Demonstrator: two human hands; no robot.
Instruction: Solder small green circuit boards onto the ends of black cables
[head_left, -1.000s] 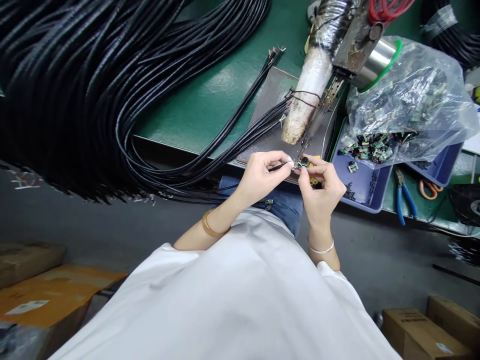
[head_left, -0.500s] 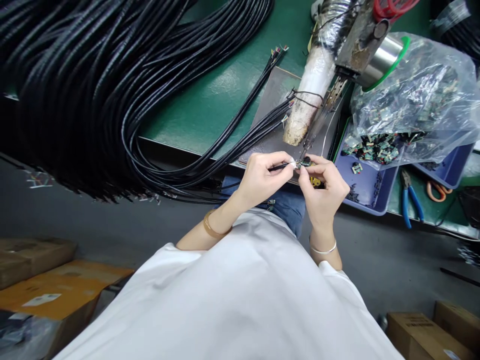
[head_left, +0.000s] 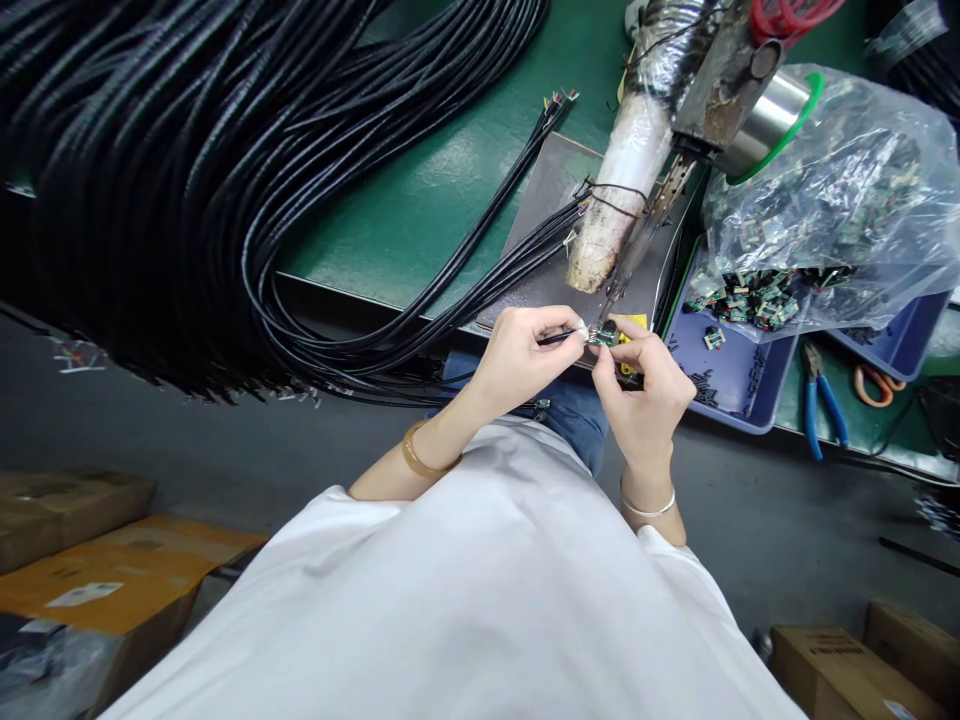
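Between the thumb and fingers of my left hand (head_left: 521,350) is the end of a black cable (head_left: 556,337). My right hand (head_left: 645,375) pinches a small green circuit board (head_left: 604,336) by its edge, face showing. The cable's thin wire ends meet the board's left side; whether they are joined is too small to tell. Just above the board is the tip of a soldering iron (head_left: 618,285), held in a fixed stand. Beside it slants a wrapped white tube (head_left: 611,215) with a browned end.
A thick bundle of black cables (head_left: 150,180) covers the bench's left. To the right are a purple tray (head_left: 765,400), a plastic bag of circuit boards (head_left: 840,190), blue-handled pliers (head_left: 823,405) and a solder spool (head_left: 769,120). Cardboard boxes (head_left: 142,570) sit on the floor.
The circuit board has turned so its green face shows, and both hands have shifted slightly down from the iron's tip. A thin solder wire near the iron has moved right.
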